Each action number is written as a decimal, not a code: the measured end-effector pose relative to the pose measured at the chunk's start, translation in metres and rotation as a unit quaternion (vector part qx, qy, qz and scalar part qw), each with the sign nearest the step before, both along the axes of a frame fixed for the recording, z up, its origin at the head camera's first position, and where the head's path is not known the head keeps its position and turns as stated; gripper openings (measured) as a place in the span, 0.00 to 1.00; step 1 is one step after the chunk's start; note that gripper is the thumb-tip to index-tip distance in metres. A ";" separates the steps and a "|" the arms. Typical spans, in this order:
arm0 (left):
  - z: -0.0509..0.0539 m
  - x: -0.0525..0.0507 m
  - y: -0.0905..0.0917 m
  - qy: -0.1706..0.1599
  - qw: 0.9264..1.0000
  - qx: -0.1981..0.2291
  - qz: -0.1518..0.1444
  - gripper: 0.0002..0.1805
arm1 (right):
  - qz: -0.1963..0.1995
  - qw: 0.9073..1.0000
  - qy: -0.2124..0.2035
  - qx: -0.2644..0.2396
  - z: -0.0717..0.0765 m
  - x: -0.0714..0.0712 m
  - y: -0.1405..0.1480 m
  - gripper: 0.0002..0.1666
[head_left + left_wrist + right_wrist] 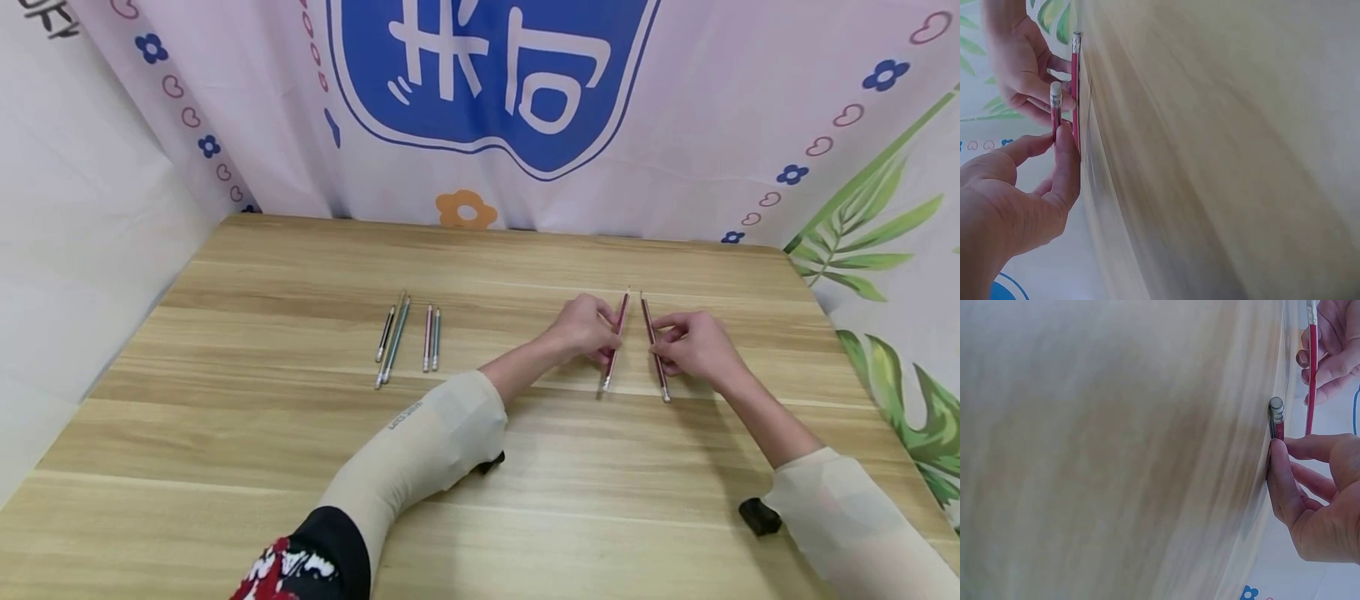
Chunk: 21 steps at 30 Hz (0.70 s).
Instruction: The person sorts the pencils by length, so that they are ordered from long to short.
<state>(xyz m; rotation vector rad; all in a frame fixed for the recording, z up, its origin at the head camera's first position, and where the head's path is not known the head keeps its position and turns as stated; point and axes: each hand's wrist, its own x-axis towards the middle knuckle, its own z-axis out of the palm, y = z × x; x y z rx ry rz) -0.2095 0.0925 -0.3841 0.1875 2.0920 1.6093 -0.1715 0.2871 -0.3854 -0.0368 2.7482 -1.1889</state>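
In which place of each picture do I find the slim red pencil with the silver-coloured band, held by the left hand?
Head: right of centre, the slim red pencil slants in the left hand.
Left wrist: upper left, white eraser end upward, in the nearer hand.
Right wrist: upper right, in the farther hand.
Shared landmark: the light-brown wood-grain tabletop, visible in all three.

I'm counting seven pencils [397, 337] at one surface [225, 417]: here's one red pencil [623, 308] in my left grip [587, 327], one more red pencil [661, 372] in my right grip [696, 346], and over to my left a trio [397, 337] and a pair [428, 337], five there, plus two pale sleeves [420, 450], two black blocks [760, 517]!
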 end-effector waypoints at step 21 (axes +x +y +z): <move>-0.005 0.002 0.015 0.001 1.000 0.012 0.013 0.15 | -0.002 1.000 -0.013 -0.002 0.001 0.000 0.001 0.25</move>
